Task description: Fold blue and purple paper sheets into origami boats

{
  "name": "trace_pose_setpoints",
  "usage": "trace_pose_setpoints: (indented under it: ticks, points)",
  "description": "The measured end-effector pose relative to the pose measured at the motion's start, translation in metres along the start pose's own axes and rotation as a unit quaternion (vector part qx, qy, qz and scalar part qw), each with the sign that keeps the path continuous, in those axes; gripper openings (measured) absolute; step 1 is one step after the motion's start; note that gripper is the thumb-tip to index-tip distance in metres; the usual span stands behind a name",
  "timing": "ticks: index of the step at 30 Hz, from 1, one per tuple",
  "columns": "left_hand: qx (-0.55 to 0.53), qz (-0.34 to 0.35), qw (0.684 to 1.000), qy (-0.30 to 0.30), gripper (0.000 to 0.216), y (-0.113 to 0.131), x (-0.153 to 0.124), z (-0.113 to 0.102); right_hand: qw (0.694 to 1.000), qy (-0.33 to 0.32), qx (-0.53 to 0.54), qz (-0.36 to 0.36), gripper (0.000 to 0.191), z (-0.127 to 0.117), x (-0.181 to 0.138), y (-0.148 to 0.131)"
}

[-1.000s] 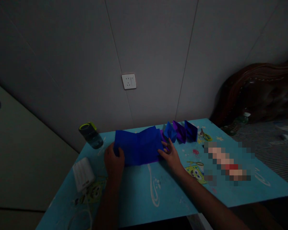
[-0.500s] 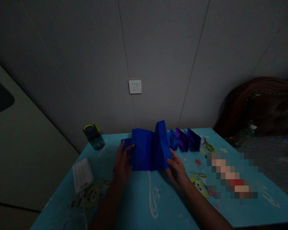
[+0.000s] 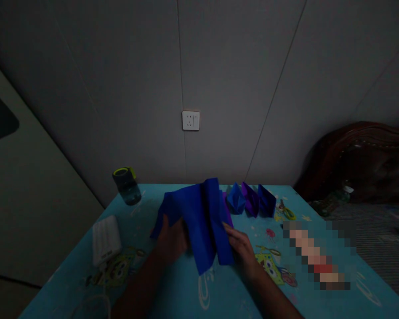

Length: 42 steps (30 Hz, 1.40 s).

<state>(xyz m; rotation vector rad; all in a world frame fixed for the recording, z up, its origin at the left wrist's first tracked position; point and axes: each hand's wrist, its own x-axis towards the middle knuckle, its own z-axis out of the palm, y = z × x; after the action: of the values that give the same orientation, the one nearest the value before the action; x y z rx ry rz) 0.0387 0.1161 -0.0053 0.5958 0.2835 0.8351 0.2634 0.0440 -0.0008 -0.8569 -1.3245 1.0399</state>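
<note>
A creased sheet of dark blue paper (image 3: 199, 221) is held up over the table, its lower edge tilted toward me. My right hand (image 3: 242, 248) pinches its right side, fingers along the fold. At the left part, my left hand (image 3: 171, 241) is curled against the paper, smeared by motion, with its fingertips partly behind a flap. A strip of purple paper (image 3: 227, 209) shows behind the blue sheet. Just beyond my right hand stand a light blue folded paper piece (image 3: 236, 199), a purple one (image 3: 251, 200) and a dark blue one (image 3: 267, 201).
A cartoon-print turquoise cloth (image 3: 249, 305) covers the table. On the left are a dark water bottle (image 3: 128, 188) and a white power bank (image 3: 106, 241) with a cable. Scissors (image 3: 287, 212) with yellow-green handles lie at the right, near a pixelated patch. A wall (image 3: 146, 133) borders the back.
The blue paper has tilted, and its lower edge has come toward me. My left hand has shifted lower and turned inward. A purple strip now shows behind the sheet. The view has shifted slightly.
</note>
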Motion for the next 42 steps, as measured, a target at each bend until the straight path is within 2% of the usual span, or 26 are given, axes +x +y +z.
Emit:
trace_pose_setpoints:
  ticks: [2,4,7,9,10,12,15,17,19,22,27,33,39,42]
  points:
    - [0.037,-0.022,0.999,0.01,0.08,-0.01,0.001,0.005,0.982,-0.083,-0.161,-0.057,0.038,0.002,-0.002,-0.002]
    - [0.098,-0.025,0.994,0.044,0.076,-0.018,0.002,0.005,0.943,-0.145,-0.285,-0.09,0.04,0.006,-0.002,-0.002]
    - [0.224,0.033,0.961,0.16,0.061,-0.026,0.006,0.0,0.909,-0.166,-0.361,-0.127,0.041,0.011,-0.001,0.001]
    - [0.283,0.062,0.929,0.23,0.057,-0.026,0.009,-0.004,0.91,-0.14,-0.354,-0.163,0.038,0.011,-0.001,0.004]
    - [0.299,0.067,0.918,0.253,0.056,-0.025,0.01,-0.006,0.915,-0.107,-0.343,-0.182,0.035,0.01,0.0,0.005]
    - [0.316,0.065,0.904,0.28,0.054,-0.022,0.011,-0.006,0.925,0.001,-0.324,-0.2,0.029,0.007,0.001,0.006]
    - [0.334,0.055,0.901,0.27,0.049,-0.018,0.01,-0.001,0.922,0.17,-0.317,-0.141,0.023,-0.002,0.006,0.008]
    - [0.343,0.042,0.908,0.238,0.047,-0.016,0.009,0.004,0.932,0.213,-0.287,-0.058,0.035,-0.006,0.011,0.01]
    - [0.348,0.033,0.912,0.213,0.046,-0.016,0.008,0.008,0.958,0.187,-0.216,0.03,0.048,-0.007,0.014,0.012]
    - [0.346,0.024,0.914,0.211,0.045,-0.016,0.008,0.012,0.979,0.131,-0.11,0.112,0.051,-0.004,0.016,0.015]
    - [0.328,0.016,0.925,0.189,0.037,-0.016,0.005,0.016,0.984,0.133,-0.012,0.114,0.049,0.001,0.016,0.013]
    - [0.263,0.006,0.948,0.177,0.039,-0.017,0.005,0.017,0.982,0.131,0.026,0.134,0.045,0.001,0.017,0.002]
    - [0.162,0.093,0.953,0.24,0.046,-0.011,0.011,0.019,0.98,0.078,0.044,0.176,0.04,0.001,0.016,0.001]
    - [0.151,0.132,0.955,0.22,0.044,-0.01,0.015,0.016,0.984,0.121,-0.017,0.126,0.035,-0.001,0.013,0.003]
